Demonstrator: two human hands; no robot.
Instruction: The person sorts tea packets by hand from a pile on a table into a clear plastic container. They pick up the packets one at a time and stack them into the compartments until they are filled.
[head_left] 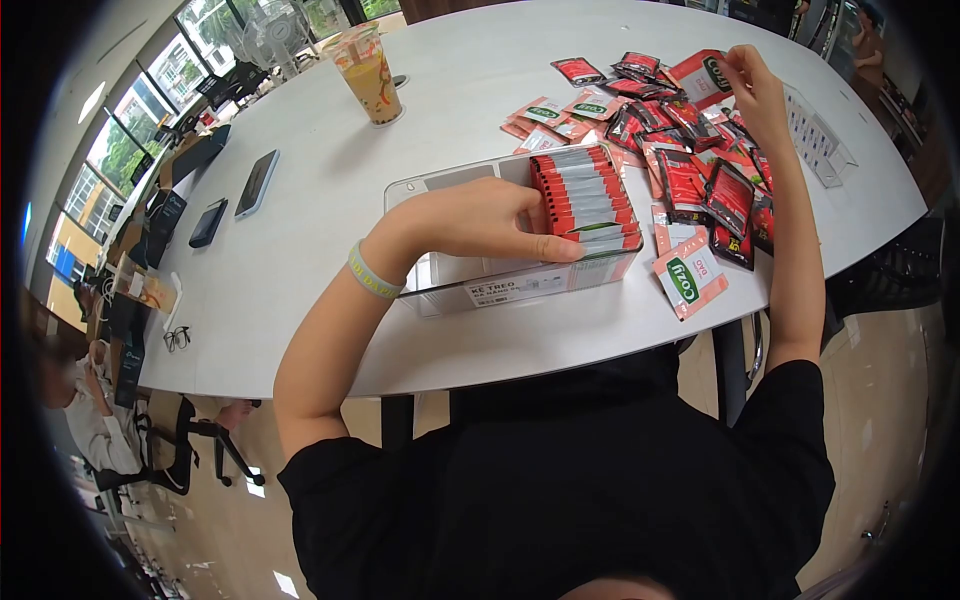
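The red Cozy sachet (701, 78) was flat, with a green-and-white logo, and sat above the far right of the sachet pile (655, 125) on the white table (480, 75). The right hand (757, 95) pinched its edge between thumb and fingers. The left hand (500, 222), half open, reached over the clear box (440, 290), thumb and fingers against the upright sachet row (585, 190).
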